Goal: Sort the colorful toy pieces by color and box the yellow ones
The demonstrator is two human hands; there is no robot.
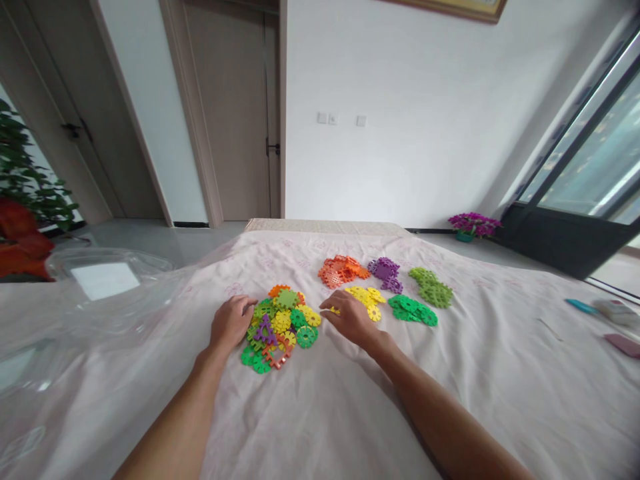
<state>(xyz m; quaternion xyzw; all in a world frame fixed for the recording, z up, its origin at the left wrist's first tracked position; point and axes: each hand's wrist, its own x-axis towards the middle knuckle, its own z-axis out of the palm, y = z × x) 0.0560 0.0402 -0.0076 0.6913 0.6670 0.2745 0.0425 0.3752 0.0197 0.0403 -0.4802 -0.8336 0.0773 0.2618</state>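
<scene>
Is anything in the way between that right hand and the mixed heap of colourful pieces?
Nothing visible stands in the way: the right hand is beside the mixed heap, its fingers close to the heap's yellow right edge. Whether they touch it, I can't tell. A bit of yellow shows among the fingers.

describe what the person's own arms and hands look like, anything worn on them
The left forearm and right forearm are bare, with no sleeve, watch or bracelet showing. The left hand and right hand are ungloved; a small ring would be hard to make out.
</scene>
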